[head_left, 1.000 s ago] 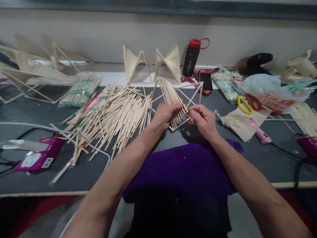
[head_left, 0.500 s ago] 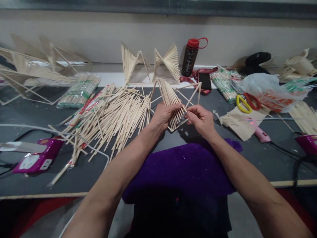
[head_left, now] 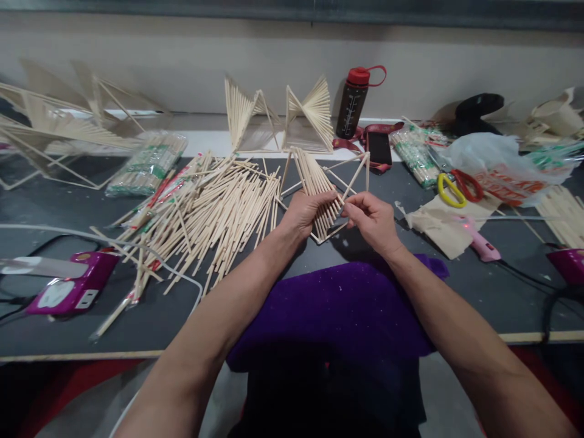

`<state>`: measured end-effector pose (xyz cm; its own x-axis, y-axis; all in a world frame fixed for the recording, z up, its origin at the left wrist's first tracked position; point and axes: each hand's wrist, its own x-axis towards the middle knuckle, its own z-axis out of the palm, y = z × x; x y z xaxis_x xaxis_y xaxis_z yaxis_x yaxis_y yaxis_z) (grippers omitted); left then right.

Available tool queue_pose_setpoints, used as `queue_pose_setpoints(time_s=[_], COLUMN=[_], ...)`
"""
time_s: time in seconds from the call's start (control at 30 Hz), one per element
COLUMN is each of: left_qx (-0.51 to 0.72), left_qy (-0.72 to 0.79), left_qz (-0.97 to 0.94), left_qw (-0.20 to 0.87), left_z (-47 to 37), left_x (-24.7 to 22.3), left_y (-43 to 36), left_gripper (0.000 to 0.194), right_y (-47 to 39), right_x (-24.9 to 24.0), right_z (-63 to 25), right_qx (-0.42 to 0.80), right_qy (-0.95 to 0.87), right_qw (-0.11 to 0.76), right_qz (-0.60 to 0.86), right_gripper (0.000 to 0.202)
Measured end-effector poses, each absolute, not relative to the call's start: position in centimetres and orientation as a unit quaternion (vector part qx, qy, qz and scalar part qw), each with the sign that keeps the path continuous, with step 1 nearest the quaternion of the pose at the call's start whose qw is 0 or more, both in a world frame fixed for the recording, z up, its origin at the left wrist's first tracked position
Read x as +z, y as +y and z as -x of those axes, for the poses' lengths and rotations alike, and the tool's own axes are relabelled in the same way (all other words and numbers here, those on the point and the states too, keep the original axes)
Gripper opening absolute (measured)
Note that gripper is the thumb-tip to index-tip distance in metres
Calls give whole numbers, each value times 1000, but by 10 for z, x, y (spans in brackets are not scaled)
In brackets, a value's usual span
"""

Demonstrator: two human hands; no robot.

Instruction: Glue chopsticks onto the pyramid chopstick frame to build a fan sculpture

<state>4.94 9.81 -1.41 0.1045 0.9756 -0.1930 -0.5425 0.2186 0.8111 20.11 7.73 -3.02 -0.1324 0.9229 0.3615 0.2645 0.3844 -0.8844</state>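
A stick frame with a fan of pale wooden sticks sits in front of me. My left hand grips the fan from its left side, thumb laid across the sticks. At the fan's right edge, my right hand pinches at a stick end with thumb and forefinger. Open triangles of the frame reach out to the right behind my fingers. A large pile of loose sticks lies left of my left hand. Two twisted stick models stand behind, near the wall.
A red-capped bottle and a phone are at the back. Yellow scissors, brown paper and a pink glue gun lie right. A magenta power strip sits left; purple cloth hangs over the front edge.
The view has shifted very slightly. Both hands keep their hold, and the right fingertips have barely moved at the fan's edge.
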Motion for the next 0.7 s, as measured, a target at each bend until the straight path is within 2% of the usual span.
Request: queue_pose_setpoints(time_s=[0.3, 0.7], left_qx=[553, 570], left_qy=[417, 414], left_qz=[-280, -263], left_qw=[665, 659], left_z=[-51, -53], left_x=[-15, -20], left_y=[97, 99], left_gripper=[13, 15], right_y=[80, 82], right_x=[-32, -35], right_z=[-201, -202], right_qx=[347, 360], right_qy=[-673, -667], right_qw=[472, 468], right_qz=[451, 454], right_gripper=[17, 22])
